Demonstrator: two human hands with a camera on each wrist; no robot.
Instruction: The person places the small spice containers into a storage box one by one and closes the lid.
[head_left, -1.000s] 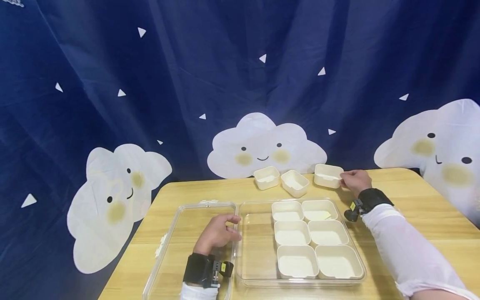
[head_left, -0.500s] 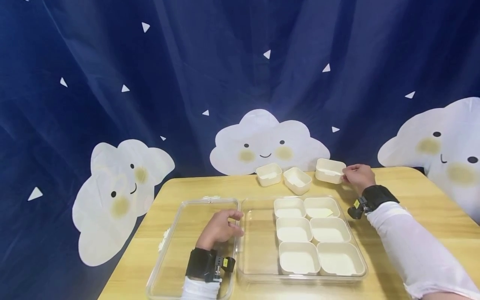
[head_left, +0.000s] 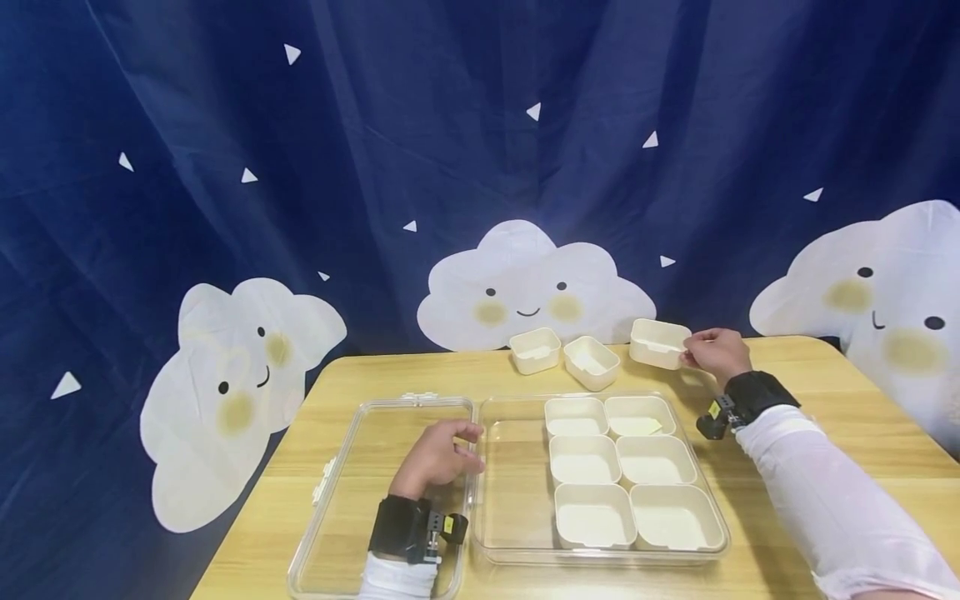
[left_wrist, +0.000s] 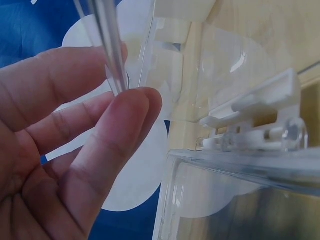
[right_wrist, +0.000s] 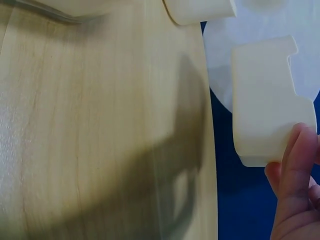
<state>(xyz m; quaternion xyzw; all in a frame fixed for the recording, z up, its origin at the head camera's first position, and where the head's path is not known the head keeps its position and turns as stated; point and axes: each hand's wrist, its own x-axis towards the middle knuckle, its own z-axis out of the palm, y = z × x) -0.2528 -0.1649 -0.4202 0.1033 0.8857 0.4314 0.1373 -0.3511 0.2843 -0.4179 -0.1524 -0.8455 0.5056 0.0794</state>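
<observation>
My right hand (head_left: 717, 353) pinches one end of a small cream bin (head_left: 658, 343) at the back edge of the table. In the right wrist view, thumb and fingers grip a corner of that bin (right_wrist: 265, 95), which overlaps the backdrop. Near the middle, my left hand (head_left: 437, 454) is at the left rim of a clear plastic storage box (head_left: 517, 553); the left wrist view shows thumb and fingers pinching the clear rim (left_wrist: 114, 55). Several cream bins (head_left: 588, 461) stand in two columns in the box's right part. One back bin has a pale yellow piece (head_left: 652, 427) in it.
The clear lid (head_left: 337, 467) with white latches lies flat left of the box. Two loose cream bins (head_left: 536, 352) sit behind the box near the table's back edge. A blue curtain (head_left: 360, 150) with cloud prints hangs right behind the table (head_left: 847, 400).
The head view has shifted slightly. The held bin has risen a little with my right hand; my left hand keeps its place at the box rim.
</observation>
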